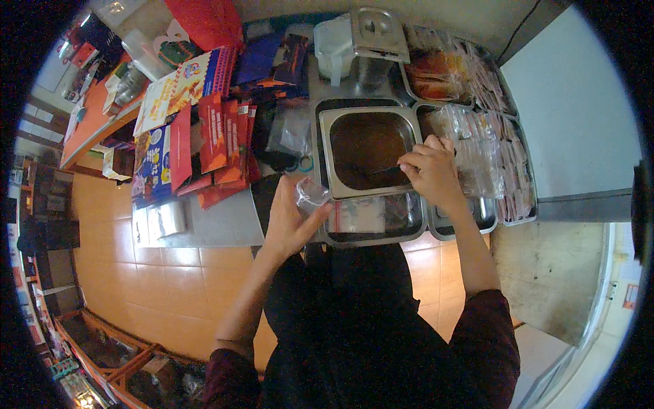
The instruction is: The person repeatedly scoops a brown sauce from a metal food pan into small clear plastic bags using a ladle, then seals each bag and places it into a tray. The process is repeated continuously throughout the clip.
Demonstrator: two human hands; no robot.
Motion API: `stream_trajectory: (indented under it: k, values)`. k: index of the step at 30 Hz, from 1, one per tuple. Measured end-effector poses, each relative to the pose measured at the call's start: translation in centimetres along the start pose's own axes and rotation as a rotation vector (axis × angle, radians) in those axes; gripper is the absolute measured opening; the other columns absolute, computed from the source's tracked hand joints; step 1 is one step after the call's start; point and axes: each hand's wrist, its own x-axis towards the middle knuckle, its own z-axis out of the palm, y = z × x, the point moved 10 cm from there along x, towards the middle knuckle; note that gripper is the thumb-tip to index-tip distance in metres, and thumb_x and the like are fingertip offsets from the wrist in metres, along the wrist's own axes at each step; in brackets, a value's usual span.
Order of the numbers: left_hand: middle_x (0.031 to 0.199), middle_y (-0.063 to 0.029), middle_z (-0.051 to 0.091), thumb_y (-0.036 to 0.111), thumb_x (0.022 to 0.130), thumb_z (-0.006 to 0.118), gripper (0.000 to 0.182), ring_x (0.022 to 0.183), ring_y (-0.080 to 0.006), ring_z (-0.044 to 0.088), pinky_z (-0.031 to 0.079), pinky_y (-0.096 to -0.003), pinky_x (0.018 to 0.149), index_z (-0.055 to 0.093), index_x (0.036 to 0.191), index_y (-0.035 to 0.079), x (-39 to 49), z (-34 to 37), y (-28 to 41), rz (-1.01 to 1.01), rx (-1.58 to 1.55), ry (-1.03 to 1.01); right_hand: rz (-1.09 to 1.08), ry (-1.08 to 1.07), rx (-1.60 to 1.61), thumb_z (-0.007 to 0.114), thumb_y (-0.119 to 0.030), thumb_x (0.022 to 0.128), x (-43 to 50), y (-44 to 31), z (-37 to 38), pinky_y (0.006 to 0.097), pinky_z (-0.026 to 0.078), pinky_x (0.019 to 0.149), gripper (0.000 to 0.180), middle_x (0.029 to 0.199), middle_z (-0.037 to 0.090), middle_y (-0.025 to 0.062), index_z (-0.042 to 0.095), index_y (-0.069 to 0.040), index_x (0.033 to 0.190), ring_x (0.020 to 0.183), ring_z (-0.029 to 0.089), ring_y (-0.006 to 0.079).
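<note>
My left hand (288, 217) holds a small clear plastic bag (311, 194) by its rim, with the mouth spread apart beside the near left corner of a steel pan. Dark brown contents, perhaps sauce or powder, fill part of this rectangular steel pan (325, 153). Over the pan's right rim, my right hand (431, 166) pinches the dark handle of a utensil (386, 169). The utensil's far end dips toward the brown contents and is hard to make out. Beneath the pan lies a larger steel tray (419, 230) with flat clear packets in it.
Red printed pouches (212, 135) and printed boxes (176, 92) are stacked at left. Trays of filled clear sachets (475, 148) stand at right. Behind the pan are a white plastic container (332, 46) and a steel lid (378, 30). Teal-handled scissors (305, 163) lie beside the pan.
</note>
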Motion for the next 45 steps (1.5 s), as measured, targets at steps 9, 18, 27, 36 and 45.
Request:
stream_trajectory:
  k: [9, 18, 27, 36, 45]
  values:
    - [0.101, -0.0198, 0.049, 0.033, 0.07, 0.07, 0.056, 0.097, -0.038, 0.048, 0.04, -0.0431, 0.083, 0.046, 0.108, -0.002, 3.0, 1.1, 2.7, 0.139, 0.39, -0.142, 0.44, -0.114, 0.458, 0.064, -0.01, 0.07, -2.1, 7.1, 2.2, 0.0275, 0.041, 0.058, 0.011, 0.064, 0.058, 0.0058, 0.068, -0.004, 0.078, 0.056, 0.053, 0.0134]
    - [0.099, -0.0151, 0.051, 0.031, 0.067, 0.069, 0.054, 0.097, -0.0325, 0.049, 0.04, -0.0413, 0.078, 0.047, 0.108, 0.003, 5.2, 2.6, 4.1, 0.164, 0.457, -0.206, 0.657, -0.073, 0.873, 0.061, -0.004, 0.071, -3.6, 9.3, 1.1, 0.0221, 0.038, 0.052, 0.01, 0.061, 0.058, 0.0031, 0.067, 0.001, 0.077, 0.054, 0.05, 0.009]
    - [0.102, -0.0224, 0.054, 0.031, 0.071, 0.07, 0.058, 0.097, -0.0403, 0.052, 0.042, -0.0438, 0.082, 0.043, 0.11, -0.001, 6.3, 4.3, 5.3, 0.109, 0.231, -0.146, 0.369, 0.147, 0.249, 0.064, -0.016, 0.073, -2.1, 4.0, -7.8, 0.0311, 0.038, 0.068, 0.012, 0.07, 0.061, 0.0046, 0.068, -0.007, 0.08, 0.07, 0.053, 0.0176]
    - [0.097, -0.0254, 0.055, 0.033, 0.072, 0.069, 0.062, 0.09, -0.0404, 0.054, 0.043, -0.0421, 0.078, 0.04, 0.111, -0.006, 6.2, 4.0, 4.5, -0.008, -0.044, -0.074, -0.066, 0.441, -0.359, 0.062, -0.016, 0.069, -3.7, -6.9, -13.2, 0.0368, 0.027, 0.066, 0.017, 0.076, 0.055, -0.003, 0.066, -0.015, 0.086, 0.074, 0.048, 0.0171]
    - [0.096, -0.0221, 0.058, 0.029, 0.077, 0.067, 0.053, 0.089, -0.0372, 0.056, 0.043, -0.0407, 0.078, 0.041, 0.11, -0.004, 4.8, 2.9, 3.3, -0.049, -0.167, -0.009, -0.131, 0.55, -0.453, 0.064, -0.009, 0.069, -4.5, -7.2, -12.7, 0.0329, 0.027, 0.072, 0.023, 0.079, 0.057, -0.0036, 0.067, -0.013, 0.091, 0.075, 0.048, 0.0154]
